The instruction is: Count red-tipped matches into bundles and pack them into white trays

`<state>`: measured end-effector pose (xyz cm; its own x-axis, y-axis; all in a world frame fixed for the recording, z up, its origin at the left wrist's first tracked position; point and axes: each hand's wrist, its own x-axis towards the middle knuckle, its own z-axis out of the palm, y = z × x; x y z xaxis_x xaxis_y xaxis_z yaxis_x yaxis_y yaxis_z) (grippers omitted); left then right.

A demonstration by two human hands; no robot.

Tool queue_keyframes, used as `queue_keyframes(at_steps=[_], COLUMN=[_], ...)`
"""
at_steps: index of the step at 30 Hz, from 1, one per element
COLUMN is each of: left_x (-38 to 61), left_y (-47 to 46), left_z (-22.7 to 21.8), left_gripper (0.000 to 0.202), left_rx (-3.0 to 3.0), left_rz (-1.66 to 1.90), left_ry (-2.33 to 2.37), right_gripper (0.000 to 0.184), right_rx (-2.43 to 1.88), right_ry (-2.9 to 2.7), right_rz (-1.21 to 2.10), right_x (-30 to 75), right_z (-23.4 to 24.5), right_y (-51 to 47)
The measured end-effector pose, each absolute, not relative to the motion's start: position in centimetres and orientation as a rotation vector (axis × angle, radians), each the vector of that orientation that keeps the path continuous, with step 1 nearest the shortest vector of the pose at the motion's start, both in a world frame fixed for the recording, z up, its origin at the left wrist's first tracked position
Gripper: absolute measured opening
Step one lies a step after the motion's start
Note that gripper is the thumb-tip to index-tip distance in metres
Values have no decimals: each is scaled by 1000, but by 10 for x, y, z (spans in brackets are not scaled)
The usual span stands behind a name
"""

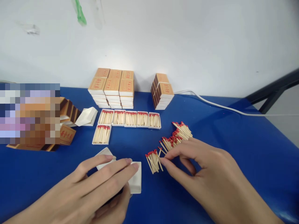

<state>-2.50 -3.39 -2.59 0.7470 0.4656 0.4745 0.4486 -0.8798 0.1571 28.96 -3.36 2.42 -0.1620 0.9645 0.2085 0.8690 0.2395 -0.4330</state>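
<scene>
Six filled trays (pixel 119 118) lie at mid-table, five in a far row and one nearer at left, and these I judge complete. Loose matches (pixel 153 161) to their near right remain outside any tray. The left hand (pixel 98 183) grasps a white tray (pixel 136 182) at near centre, no matches showing in its visible part; the right hand's (pixel 203 165) thumb and forefinger nearly meet at the matches, though whether one is pinched cannot be told.

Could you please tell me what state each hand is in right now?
Left hand: bent over white trays; a firm grip cannot be told.
Right hand: pinch nearly closed at the matchsticks; whether it holds one cannot be told.
</scene>
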Motion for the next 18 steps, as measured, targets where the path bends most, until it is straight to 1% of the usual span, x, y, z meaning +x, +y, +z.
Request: queue_keyframes(at_steps=[4, 12, 18], left_x=[-22, -20, -27], left_y=[-33, -35, -30], left_z=[-27, -28, -22], left_gripper=[30, 30, 29], left_rx=[2897, 2913, 3014], left_rz=[831, 831, 759], left_ry=[775, 782, 762], right_gripper=[16, 19, 30], right_rx=[-1681, -1667, -1718], right_ry=[-2062, -2097, -2052], right_rz=[182, 74, 9], right_x=[290, 283, 276], right_z=[24, 18, 11], right_y=[-31, -30, -26])
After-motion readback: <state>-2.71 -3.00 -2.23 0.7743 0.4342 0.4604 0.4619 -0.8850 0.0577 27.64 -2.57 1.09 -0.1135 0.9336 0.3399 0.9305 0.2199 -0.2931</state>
